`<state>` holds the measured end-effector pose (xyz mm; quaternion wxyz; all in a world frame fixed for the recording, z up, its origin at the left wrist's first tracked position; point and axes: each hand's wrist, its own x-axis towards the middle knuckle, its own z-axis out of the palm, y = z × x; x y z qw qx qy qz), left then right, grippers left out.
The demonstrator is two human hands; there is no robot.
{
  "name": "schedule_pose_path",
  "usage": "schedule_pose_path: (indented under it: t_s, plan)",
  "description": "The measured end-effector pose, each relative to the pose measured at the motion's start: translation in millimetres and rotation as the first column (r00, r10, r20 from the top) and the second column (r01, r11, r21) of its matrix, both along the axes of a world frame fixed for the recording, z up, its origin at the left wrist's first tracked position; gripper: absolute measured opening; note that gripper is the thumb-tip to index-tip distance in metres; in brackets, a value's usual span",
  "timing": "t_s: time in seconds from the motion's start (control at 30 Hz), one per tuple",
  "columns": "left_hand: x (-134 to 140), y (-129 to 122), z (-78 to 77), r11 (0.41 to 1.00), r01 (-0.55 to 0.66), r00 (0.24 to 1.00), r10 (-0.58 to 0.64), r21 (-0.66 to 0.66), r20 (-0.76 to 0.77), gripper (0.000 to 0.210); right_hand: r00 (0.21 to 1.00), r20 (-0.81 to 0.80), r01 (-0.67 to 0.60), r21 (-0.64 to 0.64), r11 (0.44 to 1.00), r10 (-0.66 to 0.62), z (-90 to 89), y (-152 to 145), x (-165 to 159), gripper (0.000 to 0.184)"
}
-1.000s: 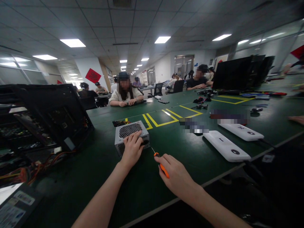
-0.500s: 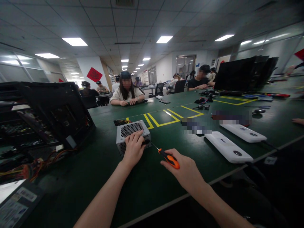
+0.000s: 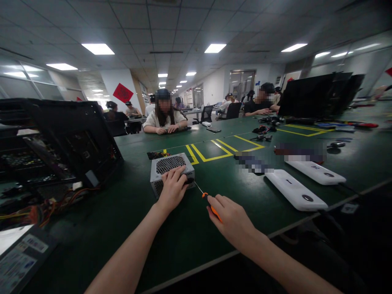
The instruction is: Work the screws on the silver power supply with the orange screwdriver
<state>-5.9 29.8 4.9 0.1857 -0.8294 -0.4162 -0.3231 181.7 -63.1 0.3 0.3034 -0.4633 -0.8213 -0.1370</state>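
Note:
A grey metal computer power supply [image 3: 156,177] with a honeycomb grille on top rests on the green table. My left hand [image 3: 173,185] is closed over its near right edge, fingers across the top and side. By those fingertips, a small black part [image 3: 190,181] shows at the unit's right side; what it is I cannot make out. My right hand [image 3: 231,216] is wrapped round the orange and black handle of a screwdriver [image 3: 205,196]. Its thin shaft points up and left, with the tip at or very near the black part; contact is not clear.
An open black computer case [image 3: 101,139] stands at left, with loose coloured cables [image 3: 58,208] before it. A labelled metal box [image 3: 23,255] lies lower left. Two white power banks [image 3: 295,190] lie at right. Dark monitors [image 3: 309,96] stand behind. A person [image 3: 163,116] sits across the table.
My right fingers have slid forward and closed further round the screwdriver handle, covering more of it. My left hand keeps its hold on the power supply. The view has shifted slightly.

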Motion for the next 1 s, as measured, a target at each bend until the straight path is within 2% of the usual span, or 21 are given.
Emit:
schedule_pose_path:
  t_s: [0.1,0.2,0.27,0.37,0.43,0.5,0.57,0.63,0.7,0.73,0.77,0.8,0.83,0.87,0.9,0.93,0.97,1.0]
  plan:
    - [-0.2,-0.4,0.5,1.000,0.003,1.000,-0.003,-0.002,-0.002,0.009,0.987,0.155,-0.051,0.010,0.999,0.049,4.6,0.2,-3.0,0.019]
    - [-0.3,-1.3,1.5,1.000,0.004,1.000,-0.004,-0.003,-0.003,0.008,0.938,0.310,-0.160,-0.002,0.987,0.153,12.6,1.4,-4.2,0.021]
    - [-0.4,-1.4,1.8,1.000,0.002,1.000,-0.002,-0.008,-0.006,0.008,0.921,0.336,-0.190,-0.048,0.981,0.195,18.7,2.4,-2.4,0.021]
    - [0.0,-1.1,2.0,1.000,-0.010,1.000,0.010,-0.016,-0.016,0.009,0.963,0.187,-0.162,-0.183,0.970,0.196,26.3,2.8,4.5,0.022]
    - [0.8,-2.2,2.8,0.999,-0.026,0.999,0.026,-0.021,-0.019,0.011,0.985,-0.027,-0.170,-0.293,0.941,0.170,28.6,1.8,9.4,0.024]
    - [2.2,-5.9,4.8,0.999,-0.043,0.999,0.042,-0.017,-0.026,0.014,0.962,-0.243,-0.208,-0.368,0.906,0.122,27.6,-0.1,12.1,0.031]
    - [4.3,-12.3,7.3,0.998,-0.062,0.998,0.062,-0.002,-0.019,0.017,0.918,-0.390,-0.237,-0.394,0.888,0.071,23.5,-2.3,11.8,0.035]
    - [7.4,-19.4,8.4,0.995,-0.098,0.994,0.099,-0.022,0.047,0.018,0.887,-0.460,-0.239,-0.387,0.891,0.039,17.4,-4.1,9.3,0.033]
    - [11.5,-24.1,6.5,0.976,-0.113,0.973,0.147,-0.184,0.178,0.014,0.885,-0.464,-0.223,-0.364,0.904,0.032,10.3,-5.0,6.2,0.033]
    - [13.9,-24.9,4.3,0.940,-0.080,0.952,0.170,-0.330,0.253,0.013,0.892,-0.451,-0.208,-0.344,0.915,0.033,6.8,-5.1,4.9,0.035]
    - [16.3,-24.5,1.6,0.868,-0.011,0.922,0.202,-0.497,0.331,0.013,0.900,-0.435,-0.185,-0.316,0.931,0.031,3.4,-5.1,3.9,0.035]
    - [18.8,-23.3,-1.3,0.753,0.094,0.880,0.243,-0.652,0.408,0.013,0.908,-0.418,-0.156,-0.278,0.948,0.027,0.3,-5.0,3.0,0.034]
    - [21.2,-21.5,-3.9,0.608,0.228,0.822,0.299,-0.761,0.485,0.013,0.916,-0.401,-0.127,-0.235,0.964,0.023,-2.2,-5.0,2.4,0.031]
    - [23.5,-19.5,-5.9,0.468,0.371,0.743,0.368,-0.802,0.559,0.013,0.923,-0.383,-0.102,-0.194,0.976,0.020,-4.2,-5.0,1.9,0.027]
    - [25.5,-17.6,-7.0,0.360,0.508,0.647,0.441,-0.783,0.622,0.012,0.931,-0.366,-0.080,-0.160,0.984,0.017,-5.4,-5.2,1.5,0.022]
    - [27.1,-16.1,-7.2,0.295,0.624,0.538,0.509,-0.724,0.671,0.011,0.937,-0.350,-0.064,-0.139,0.988,0.011,-6.0,-5.3,1.2,0.018]
    - [28.5,-15.2,-6.6,0.274,0.708,0.427,0.568,-0.651,0.703,0.010,0.941,-0.340,-0.054,-0.134,0.989,0.005,-5.8,-5.5,0.8,0.016]
    - [29.5,-14.8,-5.3,0.281,0.762,0.326,0.612,-0.583,0.721,0.010,0.942,-0.335,-0.047,-0.144,0.988,-0.004,-5.2,-5.6,0.3,0.017]
